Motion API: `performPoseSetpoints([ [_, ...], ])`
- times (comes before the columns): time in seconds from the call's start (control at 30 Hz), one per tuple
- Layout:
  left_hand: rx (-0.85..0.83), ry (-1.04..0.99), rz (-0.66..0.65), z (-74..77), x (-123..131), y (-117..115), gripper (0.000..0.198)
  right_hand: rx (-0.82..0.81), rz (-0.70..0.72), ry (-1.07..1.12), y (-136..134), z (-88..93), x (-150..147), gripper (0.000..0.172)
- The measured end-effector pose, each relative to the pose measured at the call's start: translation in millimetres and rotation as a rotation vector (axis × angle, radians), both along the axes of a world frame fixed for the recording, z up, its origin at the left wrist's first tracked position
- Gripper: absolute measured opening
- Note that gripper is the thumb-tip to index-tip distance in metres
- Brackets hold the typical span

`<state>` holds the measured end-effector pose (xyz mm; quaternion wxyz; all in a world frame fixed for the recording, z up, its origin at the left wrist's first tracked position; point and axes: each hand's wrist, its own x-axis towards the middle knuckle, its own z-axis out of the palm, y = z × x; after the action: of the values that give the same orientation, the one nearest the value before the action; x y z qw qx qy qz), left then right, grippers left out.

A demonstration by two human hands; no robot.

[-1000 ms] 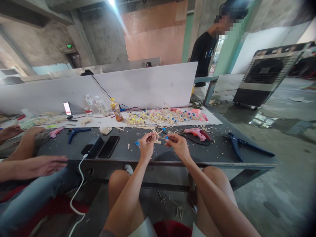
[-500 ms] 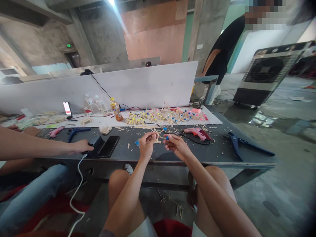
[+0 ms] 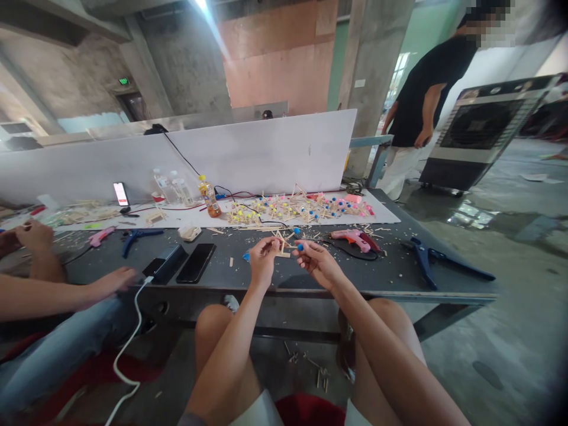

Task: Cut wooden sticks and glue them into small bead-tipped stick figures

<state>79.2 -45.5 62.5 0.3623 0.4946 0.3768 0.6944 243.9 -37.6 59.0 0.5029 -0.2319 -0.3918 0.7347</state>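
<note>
My left hand (image 3: pixel 262 263) pinches a small piece built of thin wooden sticks (image 3: pixel 283 245) above the front of the dark table. Close on its right, my right hand (image 3: pixel 322 265) grips a small blue ball (image 3: pixel 300 247) between thumb and fingertips; a thin stick seems to run from it toward the wooden piece. Whether the two touch is too small to tell. Beyond my hands, a heap of sticks with yellow, blue and pink balls (image 3: pixel 302 207) lies on a white board. A pink glue gun (image 3: pixel 355 239) rests right of my right hand.
Blue-handled cutters (image 3: pixel 428 261) lie at the right table end. Left of my hands are a black smartphone (image 3: pixel 196 263) and a dark box (image 3: pixel 167 264) with a white cable. A co-worker's hand (image 3: pixel 116 283) is near it. A drink bottle (image 3: pixel 209 196) stands behind.
The co-worker's hand on the left has let go of the dark box and drawn back leftward. A person in black has stepped right. My hands have barely shifted.
</note>
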Motion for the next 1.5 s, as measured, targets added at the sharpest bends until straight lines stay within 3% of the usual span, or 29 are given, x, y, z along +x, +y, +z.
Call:
performPoseSetpoints([
  [0.13, 0.001, 0.001, 0.005, 0.1, 0.0, 0.5, 0.027, 0.060, -0.068, -0.072, 0.1, 0.8, 1.3, 0.039],
  [0.27, 0.043, 0.040, 0.047, 2.2, -0.8, -1.9, 0.026, 0.281, -0.306, -0.287, -0.5, 0.0, 2.8, 0.046],
  [0.37, 0.086, 0.086, 0.057, 3.4, 0.0, -4.9, 0.024, 0.394, -0.393, -0.389, -2.2, -1.7, 1.6, 0.043],
  [0.5, 0.126, 0.119, 0.056, 2.9, 2.0, -6.5, 0.023, 0.409, -0.405, -0.425, -4.3, -3.2, -1.9, 0.036],
  [0.67, 0.143, 0.137, 0.071, 2.1, 2.2, -5.8, 0.023, 0.412, -0.405, -0.421, -4.8, -3.6, -3.5, 0.042],
  [1.1, 0.134, 0.129, 0.073, 3.4, 2.9, -7.5, 0.025, 0.415, -0.390, -0.421, -5.9, -1.5, -2.3, 0.036],
  [1.5, 0.139, 0.141, 0.084, 3.1, 3.7, -7.5, 0.024, 0.478, -0.419, -0.488, -4.6, -6.2, -0.1, 0.040],
])
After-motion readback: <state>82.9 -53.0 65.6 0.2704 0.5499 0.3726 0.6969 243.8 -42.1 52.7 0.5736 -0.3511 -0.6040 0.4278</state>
